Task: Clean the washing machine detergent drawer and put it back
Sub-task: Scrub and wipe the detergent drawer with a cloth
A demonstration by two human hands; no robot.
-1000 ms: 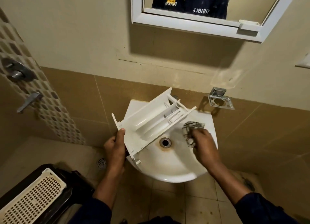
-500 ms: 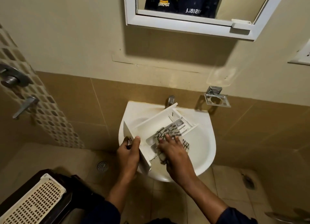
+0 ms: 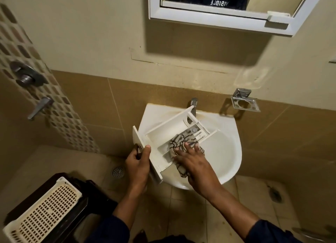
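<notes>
The white plastic detergent drawer [image 3: 163, 128] lies slanted over the left half of the white wash basin [image 3: 227, 151], open side up, its front panel toward me. My left hand [image 3: 139, 165] grips that front panel at its near end. My right hand [image 3: 192, 161] presses a black-and-white patterned cloth [image 3: 181, 140] into the drawer's right-hand compartment; part of the cloth hangs below my palm. The far end of the drawer reaches under the tap [image 3: 194, 103].
A white-framed mirror cabinet [image 3: 218, 15] hangs above the basin. A metal soap holder [image 3: 244, 101] is on the wall at the right. Shower valves [image 3: 27, 77] sit on the left wall. A cream perforated basket [image 3: 45, 211] on a dark stool stands at lower left, near a floor drain [image 3: 118, 171].
The drawer came down from a raised tilt to lie over the basin. My right hand moved the cloth from beside the drawer into its compartment and is wiping there.
</notes>
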